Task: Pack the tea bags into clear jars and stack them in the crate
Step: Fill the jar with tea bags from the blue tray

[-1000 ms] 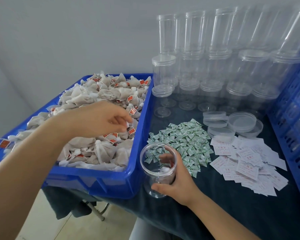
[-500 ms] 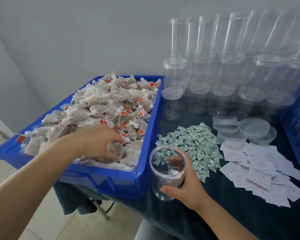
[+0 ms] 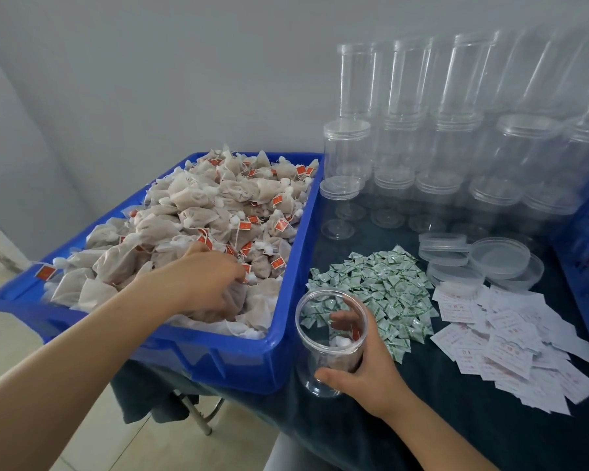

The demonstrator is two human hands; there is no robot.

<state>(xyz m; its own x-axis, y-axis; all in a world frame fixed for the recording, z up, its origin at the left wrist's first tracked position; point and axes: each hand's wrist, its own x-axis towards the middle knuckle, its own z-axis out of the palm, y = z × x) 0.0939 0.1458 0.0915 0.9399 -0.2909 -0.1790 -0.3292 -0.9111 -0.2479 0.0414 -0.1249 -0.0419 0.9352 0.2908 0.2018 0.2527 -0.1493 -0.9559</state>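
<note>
Left hand (image 3: 203,283) curls into the tea bags (image 3: 218,212) heaped in the bin (image 3: 286,351), apparently gripping one; right hand (image 3: 361,365) wraps the near-empty jar (image 3: 330,338). A snagged string could drag out extras.

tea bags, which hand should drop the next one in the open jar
Left. The left hand is already in the blue tray on the tea bags; the right hand holds the jar.

Two bare forearms come into view, no sleeves, no watch or bracelet on either wrist. The left hand (image 3: 204,283) shows plain fingers with no rings. The right hand (image 3: 364,368) is just as plain, ungloved, with short, unpainted nails on the thumb and fingers.
</note>
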